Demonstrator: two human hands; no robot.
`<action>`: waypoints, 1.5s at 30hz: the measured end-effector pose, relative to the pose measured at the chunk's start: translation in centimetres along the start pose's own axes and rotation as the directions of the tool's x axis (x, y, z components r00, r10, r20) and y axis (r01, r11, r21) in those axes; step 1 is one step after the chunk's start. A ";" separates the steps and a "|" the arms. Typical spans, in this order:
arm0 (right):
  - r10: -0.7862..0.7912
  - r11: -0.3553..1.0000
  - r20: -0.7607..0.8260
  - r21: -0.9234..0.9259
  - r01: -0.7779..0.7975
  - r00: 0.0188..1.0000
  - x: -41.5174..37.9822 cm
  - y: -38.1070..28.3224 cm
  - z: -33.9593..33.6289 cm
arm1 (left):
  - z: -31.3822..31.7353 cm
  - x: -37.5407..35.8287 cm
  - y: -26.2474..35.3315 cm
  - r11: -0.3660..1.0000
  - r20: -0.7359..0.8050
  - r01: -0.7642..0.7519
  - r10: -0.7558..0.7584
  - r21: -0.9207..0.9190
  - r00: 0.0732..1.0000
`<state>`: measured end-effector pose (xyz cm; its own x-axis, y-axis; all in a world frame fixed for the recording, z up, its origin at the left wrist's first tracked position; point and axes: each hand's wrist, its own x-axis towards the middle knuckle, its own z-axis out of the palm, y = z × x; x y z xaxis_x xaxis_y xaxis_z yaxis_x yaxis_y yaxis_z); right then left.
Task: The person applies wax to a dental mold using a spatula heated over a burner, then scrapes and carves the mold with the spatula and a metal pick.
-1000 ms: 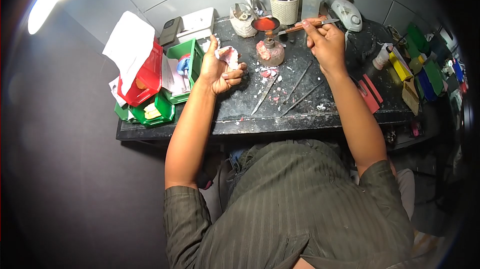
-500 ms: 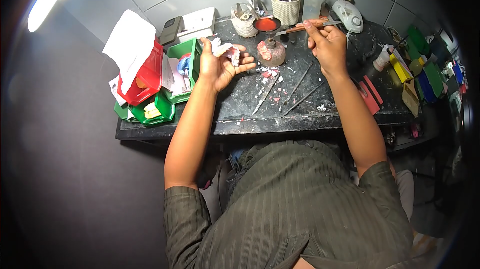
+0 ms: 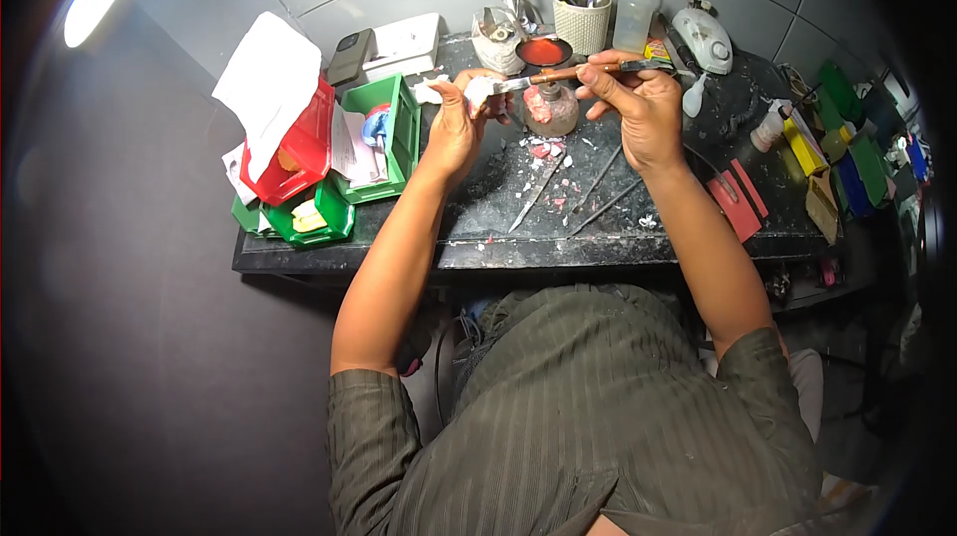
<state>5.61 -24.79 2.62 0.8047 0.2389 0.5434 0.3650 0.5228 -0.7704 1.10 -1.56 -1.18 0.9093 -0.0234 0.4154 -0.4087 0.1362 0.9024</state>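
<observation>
A small pale pink-and-white piece is held in the fingers of my left hand. My right hand grips a wooden-handled tool, whose metal blade points left and meets the piece. Just beneath the tool stands a glass burner with pink material on its side. Behind it is a dark round dish holding red material. Pink and white scraps and several thin metal instruments lie on the dark bench below my hands.
Green and red bins with papers stand at the left. A phone and white tray are behind them. A brush cup, bottle and white device line the back; pink sheets lie right.
My left hand has moved right and closed around the piece. My right hand has lowered slightly, and the tool's blade has moved left to the piece. The view has shifted a little.
</observation>
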 end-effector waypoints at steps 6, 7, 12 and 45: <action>0.080 0.994 -0.029 -0.067 -0.081 0.996 -0.1 0.1 0.6 | 0.3 -0.2 0.0 0.995 -0.034 -0.030 0.034 0.100 0.999; 0.074 0.997 -0.038 -0.035 -0.075 0.997 -0.1 0.2 0.8 | 0.3 -0.3 0.0 0.994 -0.045 -0.025 0.030 0.102 0.999; 0.113 0.993 -0.012 -0.032 -0.113 0.994 -0.3 0.3 0.9 | 0.1 -0.2 -0.2 0.994 -0.004 -0.047 0.047 0.099 0.999; 0.113 0.992 0.041 -0.063 -0.110 0.993 -0.4 0.2 0.7 | 0.8 -0.3 0.6 1.000 0.022 0.013 -0.013 -0.006 1.000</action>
<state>5.05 -24.16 2.50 0.8207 0.3299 0.4665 0.3030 0.4409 -0.8448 0.49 -2.27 -0.72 0.9125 -0.0472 0.4062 -0.3964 0.1421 0.9070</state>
